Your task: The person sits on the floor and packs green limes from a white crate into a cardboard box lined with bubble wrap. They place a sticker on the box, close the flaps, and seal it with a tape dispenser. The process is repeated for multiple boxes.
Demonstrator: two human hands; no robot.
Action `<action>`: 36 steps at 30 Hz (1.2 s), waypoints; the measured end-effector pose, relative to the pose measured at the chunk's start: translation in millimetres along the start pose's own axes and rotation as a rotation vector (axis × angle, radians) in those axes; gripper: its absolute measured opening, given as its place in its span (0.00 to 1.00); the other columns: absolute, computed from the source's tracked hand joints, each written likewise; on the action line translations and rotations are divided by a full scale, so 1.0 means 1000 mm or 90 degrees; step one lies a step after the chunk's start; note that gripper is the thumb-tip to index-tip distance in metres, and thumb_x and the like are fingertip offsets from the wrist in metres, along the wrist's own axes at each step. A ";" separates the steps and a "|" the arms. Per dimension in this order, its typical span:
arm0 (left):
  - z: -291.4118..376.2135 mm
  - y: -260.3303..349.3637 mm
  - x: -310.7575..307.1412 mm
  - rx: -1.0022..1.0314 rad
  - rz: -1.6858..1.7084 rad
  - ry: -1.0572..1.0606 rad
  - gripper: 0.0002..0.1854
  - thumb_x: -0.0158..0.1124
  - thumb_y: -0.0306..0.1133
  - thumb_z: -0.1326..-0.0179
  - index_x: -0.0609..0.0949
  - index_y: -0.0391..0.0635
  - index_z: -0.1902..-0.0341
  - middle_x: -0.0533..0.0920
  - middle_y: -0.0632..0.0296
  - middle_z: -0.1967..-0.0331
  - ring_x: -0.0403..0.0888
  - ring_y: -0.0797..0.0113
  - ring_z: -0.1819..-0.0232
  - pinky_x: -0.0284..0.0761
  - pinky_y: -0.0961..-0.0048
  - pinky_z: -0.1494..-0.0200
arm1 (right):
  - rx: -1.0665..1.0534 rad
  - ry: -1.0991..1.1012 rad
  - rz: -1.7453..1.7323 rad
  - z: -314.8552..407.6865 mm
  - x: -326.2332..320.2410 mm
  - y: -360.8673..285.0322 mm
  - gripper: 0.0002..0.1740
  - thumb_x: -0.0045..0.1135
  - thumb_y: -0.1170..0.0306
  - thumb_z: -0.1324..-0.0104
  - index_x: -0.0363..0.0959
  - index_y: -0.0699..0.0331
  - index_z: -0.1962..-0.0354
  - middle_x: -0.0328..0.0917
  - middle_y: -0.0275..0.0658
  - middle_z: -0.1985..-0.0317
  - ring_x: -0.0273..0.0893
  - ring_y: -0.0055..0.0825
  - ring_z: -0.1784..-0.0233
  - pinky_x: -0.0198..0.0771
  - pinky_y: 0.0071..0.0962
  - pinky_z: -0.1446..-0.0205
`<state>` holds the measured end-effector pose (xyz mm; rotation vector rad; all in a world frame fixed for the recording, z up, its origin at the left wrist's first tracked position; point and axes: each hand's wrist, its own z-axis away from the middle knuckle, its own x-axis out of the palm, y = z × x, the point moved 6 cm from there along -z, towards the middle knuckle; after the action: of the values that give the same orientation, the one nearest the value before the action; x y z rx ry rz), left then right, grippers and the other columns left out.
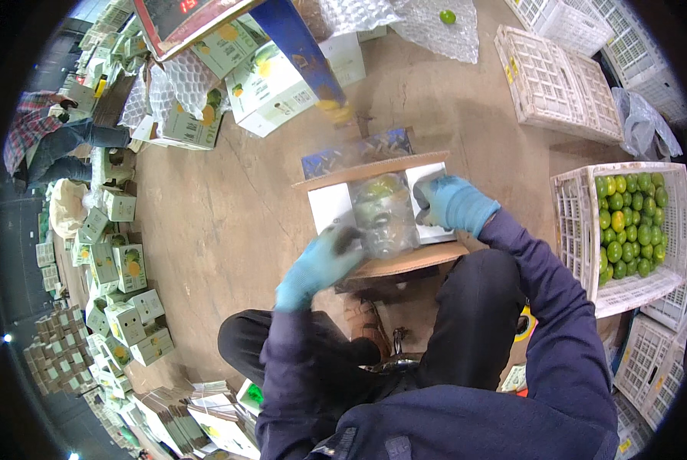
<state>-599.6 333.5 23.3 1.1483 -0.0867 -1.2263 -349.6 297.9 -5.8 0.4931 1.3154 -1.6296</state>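
An open cardboard box [430,233] stands between my knees on a blue weighing platform [386,144]. Clear bubble wrap [389,238] covers the green fruit [385,187] in its middle. White side flaps lie to the left and right, and brown cardboard flaps spread at the far and near sides. My left hand [323,259], in a blue glove with dark fingertips, is blurred at the left flap [329,207] beside the wrap. Over the right flap, my right hand [453,201] rests with bent fingers at the flap's inner edge; its grip is unclear.
A white plastic crate [573,172] of green and yellowish fruit stands at right, with a closed crate [562,86] beyond. A blue scale post [306,52] rises ahead. Printed cartons [269,86] stand behind it. A person [50,132] works far left. Flattened cartons [171,420] lie lower left.
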 end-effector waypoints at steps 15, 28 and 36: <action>-0.018 -0.061 0.008 -0.082 0.203 0.359 0.43 0.87 0.41 0.55 0.73 0.30 0.41 0.84 0.46 0.50 0.85 0.60 0.51 0.83 0.67 0.49 | 0.099 0.149 -0.364 0.053 0.013 0.031 0.47 0.76 0.46 0.43 0.68 0.71 0.38 0.83 0.55 0.49 0.83 0.41 0.45 0.78 0.39 0.43; -0.016 -0.088 0.038 -0.063 0.310 0.453 0.38 0.86 0.44 0.52 0.77 0.32 0.45 0.84 0.47 0.52 0.83 0.61 0.51 0.80 0.63 0.49 | -0.127 0.348 0.057 -0.079 -0.087 -0.019 0.25 0.58 0.52 0.30 0.78 0.67 0.53 0.84 0.53 0.57 0.83 0.50 0.53 0.77 0.43 0.47; -0.011 -0.068 0.025 -0.001 0.255 0.425 0.42 0.81 0.38 0.45 0.68 0.30 0.34 0.80 0.43 0.46 0.78 0.57 0.42 0.77 0.61 0.41 | -0.097 0.358 0.139 -0.040 0.003 -0.026 0.23 0.56 0.55 0.30 0.76 0.63 0.46 0.79 0.49 0.50 0.77 0.47 0.43 0.68 0.46 0.35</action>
<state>-629.6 328.9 -43.2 1.4048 0.1815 -0.4551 -382.8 332.1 -7.9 1.0134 1.7070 -1.2386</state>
